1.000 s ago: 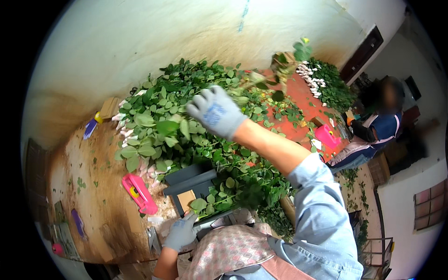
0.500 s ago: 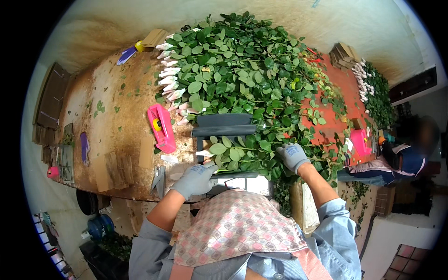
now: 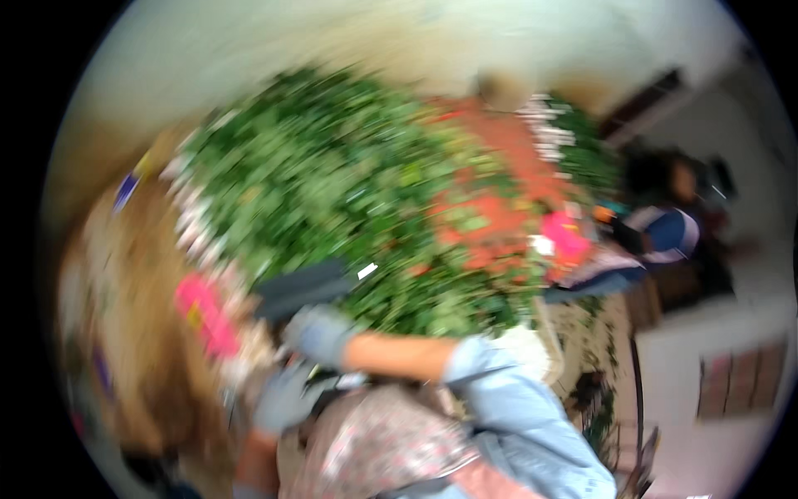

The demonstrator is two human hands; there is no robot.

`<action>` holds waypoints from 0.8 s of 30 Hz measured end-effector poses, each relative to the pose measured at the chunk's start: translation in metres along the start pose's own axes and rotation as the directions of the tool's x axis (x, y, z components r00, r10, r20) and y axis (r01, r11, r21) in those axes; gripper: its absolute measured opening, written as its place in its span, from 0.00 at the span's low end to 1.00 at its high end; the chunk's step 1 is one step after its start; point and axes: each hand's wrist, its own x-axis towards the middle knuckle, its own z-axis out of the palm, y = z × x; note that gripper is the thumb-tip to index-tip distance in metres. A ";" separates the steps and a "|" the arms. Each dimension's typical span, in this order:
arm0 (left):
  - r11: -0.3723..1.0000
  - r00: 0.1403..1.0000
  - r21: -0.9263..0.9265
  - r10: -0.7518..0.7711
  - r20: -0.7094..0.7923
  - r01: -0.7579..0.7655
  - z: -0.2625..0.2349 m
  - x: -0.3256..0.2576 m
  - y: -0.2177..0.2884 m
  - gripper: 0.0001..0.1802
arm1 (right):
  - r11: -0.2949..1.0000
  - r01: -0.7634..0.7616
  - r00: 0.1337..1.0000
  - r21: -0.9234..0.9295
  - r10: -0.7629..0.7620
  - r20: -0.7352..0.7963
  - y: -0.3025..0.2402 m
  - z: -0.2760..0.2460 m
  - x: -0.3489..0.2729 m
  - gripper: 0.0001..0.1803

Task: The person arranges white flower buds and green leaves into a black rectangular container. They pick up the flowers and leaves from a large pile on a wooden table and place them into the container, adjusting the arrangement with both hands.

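Pale wall point(image 3: 299, 37) backs the leaves point(image 3: 307, 158); left hand point(image 3: 283, 401) and right hand point(image 3: 317, 336) sit near a dark stand point(image 3: 301, 289). Blur leaves their grip unclear. Gentle handling should prevent bruising.

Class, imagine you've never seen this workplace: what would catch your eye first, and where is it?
First, the heap of green leaves filling the middle, with pale flower heads along its left edge. Next, the bright pink dispenser, at lower left. Then the grey-gloved left hand and right hand, blurred and close together below the dark panel.
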 end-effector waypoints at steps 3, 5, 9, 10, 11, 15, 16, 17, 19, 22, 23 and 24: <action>0.969 0.952 0.084 0.246 -0.181 -0.234 0.042 0.005 -0.045 0.24 | 0.982 -0.071 0.997 -0.174 0.075 0.014 0.018 0.112 0.029 0.09; 0.977 0.982 0.185 -0.128 0.142 0.101 0.011 -0.004 -0.015 0.38 | 0.943 0.141 0.976 -0.300 -0.184 -0.119 0.026 0.118 0.022 0.12; 0.977 0.972 0.205 -0.101 0.211 0.057 0.002 0.000 -0.009 0.37 | 0.974 0.189 0.979 -0.123 -0.196 -0.047 0.034 0.139 0.026 0.17; 0.979 0.974 0.203 -0.077 0.213 0.033 0.004 0.001 -0.015 0.38 | 0.977 0.186 0.980 -0.099 -0.193 -0.057 0.034 0.143 0.026 0.17; 0.984 0.975 0.178 -0.046 0.218 0.006 0.011 0.005 -0.023 0.39 | 0.980 0.185 0.981 -0.075 -0.189 -0.042 0.038 0.147 0.020 0.17; 0.966 0.980 0.186 0.161 0.119 -0.182 0.016 -0.004 -0.052 0.43 | 0.975 0.217 0.976 -0.040 -0.218 -0.014 0.030 0.150 0.036 0.17; 0.960 0.963 0.114 0.243 0.116 -0.256 0.008 -0.002 -0.058 0.40 | 0.971 0.235 0.971 -0.033 -0.236 -0.044 0.028 0.141 0.034 0.16; 0.976 0.973 0.043 0.210 0.096 -0.215 0.005 0.001 -0.078 0.38 | 0.972 0.235 0.971 -0.023 -0.236 -0.044 0.027 0.142 0.037 0.16; 0.984 0.987 -0.107 0.149 0.066 -0.142 0.007 0.008 -0.122 0.34 | 0.974 0.225 0.974 -0.007 -0.225 -0.037 0.028 0.147 0.040 0.16; 0.990 0.993 0.090 0.116 -0.037 -0.113 -0.010 0.023 -0.107 0.23 | 0.967 0.254 0.967 0.025 -0.254 -0.011 0.030 0.111 0.026 0.18; 0.973 0.993 0.203 0.117 -0.034 -0.108 -0.013 0.029 -0.102 0.22 | 0.971 0.240 0.971 0.024 -0.240 -0.014 0.032 0.120 0.028 0.19; 0.944 0.992 0.313 0.120 -0.035 -0.103 -0.015 0.035 -0.099 0.21 | 0.974 0.227 0.974 0.019 -0.227 -0.017 0.035 0.137 0.032 0.20</action>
